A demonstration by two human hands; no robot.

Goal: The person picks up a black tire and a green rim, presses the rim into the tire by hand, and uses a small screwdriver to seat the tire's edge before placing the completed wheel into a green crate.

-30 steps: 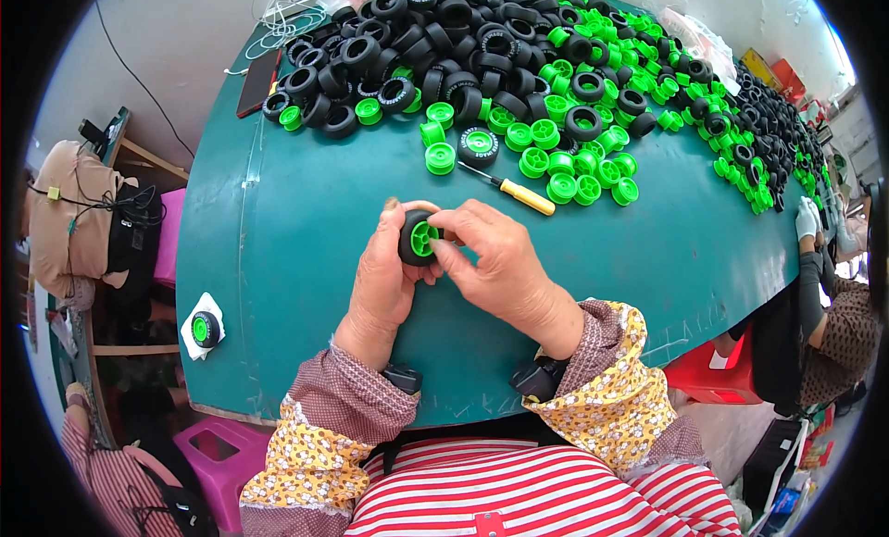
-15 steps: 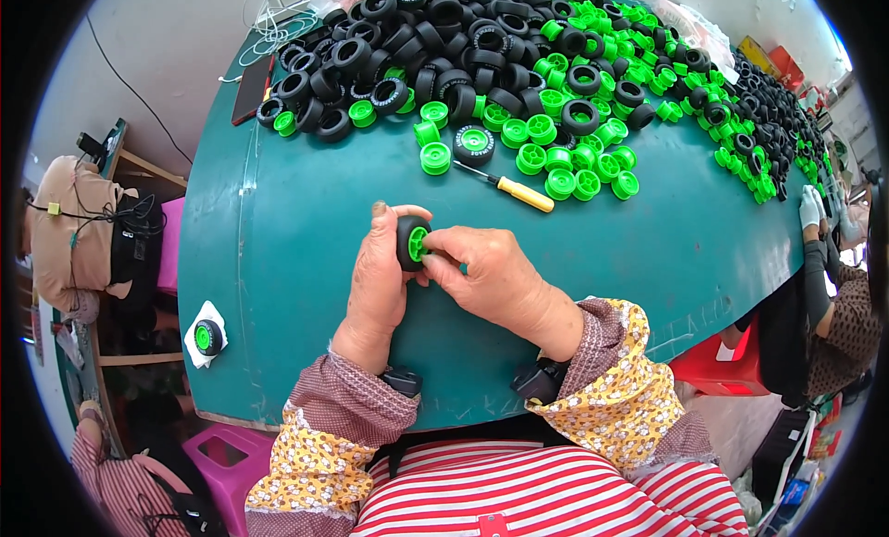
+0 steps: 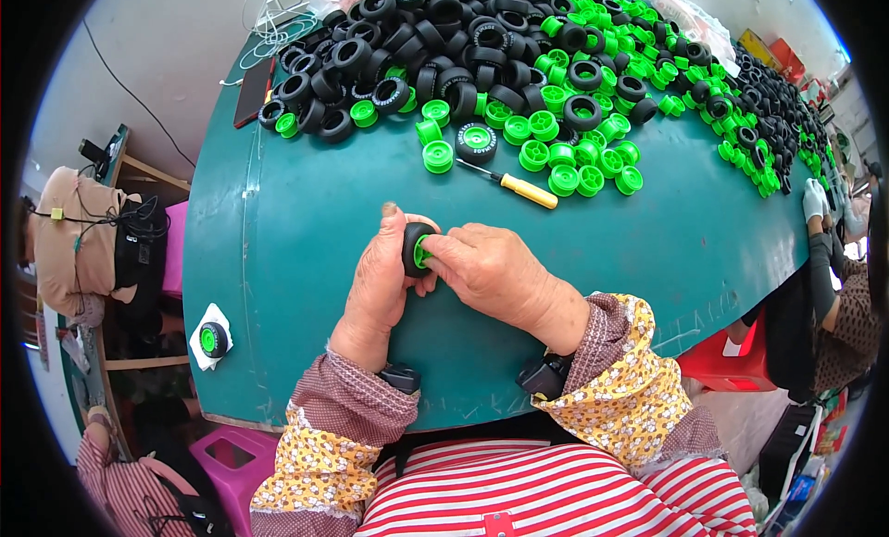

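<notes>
In front of me, above the green table [image 3: 306, 204], my left hand [image 3: 378, 268] grips a small black rubber tire [image 3: 414, 252] from its left side, thumb pointing up. A green plastic wheel rim [image 3: 421, 251] sits inside the tire, its open face turned to the right. My right hand [image 3: 491, 270] pinches at this rim with thumb and forefinger, partly covering it. Beyond my hands lies a screwdriver [image 3: 526, 191] with a yellow handle. Beside it, a tire with a rim in it [image 3: 475, 143] lies flat.
Black tires [image 3: 435, 46] and loose green rims [image 3: 590, 181] are heaped across the far side. A tire on white paper [image 3: 213, 339] lies at the left edge. A dark tablet-like object [image 3: 252, 93] sits far left. Other people sit left and right; a gloved hand [image 3: 813, 199] rests at the right edge.
My right fingers have pushed further over the rim's face, covering more of it. The tire is still in my left hand, and the whole view has shifted slightly.
</notes>
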